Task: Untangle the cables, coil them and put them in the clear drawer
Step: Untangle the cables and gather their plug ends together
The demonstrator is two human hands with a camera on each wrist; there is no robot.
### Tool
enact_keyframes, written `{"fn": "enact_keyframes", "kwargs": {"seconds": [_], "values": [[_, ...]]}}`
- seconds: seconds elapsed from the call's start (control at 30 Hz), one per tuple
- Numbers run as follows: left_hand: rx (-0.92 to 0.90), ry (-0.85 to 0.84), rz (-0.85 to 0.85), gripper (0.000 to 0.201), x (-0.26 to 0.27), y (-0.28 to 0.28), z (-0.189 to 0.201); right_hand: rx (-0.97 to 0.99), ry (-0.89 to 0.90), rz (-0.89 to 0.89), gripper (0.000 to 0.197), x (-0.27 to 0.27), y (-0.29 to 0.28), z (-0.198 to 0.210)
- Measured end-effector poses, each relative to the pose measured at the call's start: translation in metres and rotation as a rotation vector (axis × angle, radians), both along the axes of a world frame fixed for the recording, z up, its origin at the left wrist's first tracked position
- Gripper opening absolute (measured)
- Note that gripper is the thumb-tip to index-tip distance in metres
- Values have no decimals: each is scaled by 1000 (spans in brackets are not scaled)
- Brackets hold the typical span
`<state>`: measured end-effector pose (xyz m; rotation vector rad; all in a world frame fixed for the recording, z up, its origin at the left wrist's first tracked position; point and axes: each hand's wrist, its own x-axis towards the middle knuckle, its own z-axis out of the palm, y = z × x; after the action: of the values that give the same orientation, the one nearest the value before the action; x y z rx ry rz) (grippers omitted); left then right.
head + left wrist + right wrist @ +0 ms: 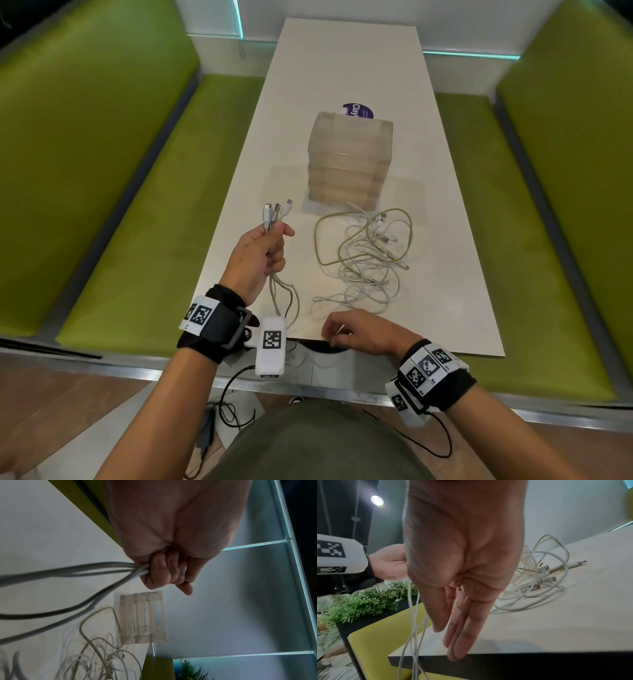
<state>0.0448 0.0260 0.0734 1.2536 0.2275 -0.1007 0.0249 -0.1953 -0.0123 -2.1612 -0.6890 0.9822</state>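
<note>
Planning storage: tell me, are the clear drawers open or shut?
Shut: the head view shows every front of the clear drawer unit flush, none pulled out.

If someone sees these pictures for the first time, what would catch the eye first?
Probably the left hand, raised over the table's near left edge and gripping a bundle of cables with the plugs fanned upward. Next, the tangled pile of cables on the white table, just before the clear drawer unit.
</note>
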Motion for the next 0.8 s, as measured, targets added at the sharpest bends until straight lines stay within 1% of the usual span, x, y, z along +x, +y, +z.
{"fn": "enact_keyframes", "kwargs": {"seconds": [0.07,0.13,0.2,0.27,0.4,0.47,0.53,0.57,0.6,0.7,0.73,0.8], "values": [[-5,3,4,27,0,-1,1,10,-8,-48,14,3,-3,1],[-15,4,10,27,0,-1,1,60,-2,-140,11,6,-6,4],[-23,4,13,27,0,-2,1,98,-51,-238,12,12,-8,6],[-22,2,10,27,1,-3,0,130,-144,-357,12,19,-11,9],[-8,5,-3,27,1,-5,0,191,-381,-684,10,39,-23,18],[-4,7,-8,27,0,-5,0,153,-504,-812,13,50,-35,20],[-3,7,-13,27,-1,-6,1,65,-565,-910,18,63,-50,15],[-4,8,-15,26,-1,-6,1,-4,-546,-941,20,69,-59,11],[-5,7,-15,26,-1,-7,0,-85,-491,-956,22,76,-67,5],[-4,7,-20,26,-1,-10,0,-307,-284,-902,31,88,-83,-10],[-3,6,-23,26,-1,-10,-1,-341,-257,-872,34,90,-85,-15],[2,6,-29,26,-1,-12,-1,-348,-269,-836,26,89,-85,-21]]}}
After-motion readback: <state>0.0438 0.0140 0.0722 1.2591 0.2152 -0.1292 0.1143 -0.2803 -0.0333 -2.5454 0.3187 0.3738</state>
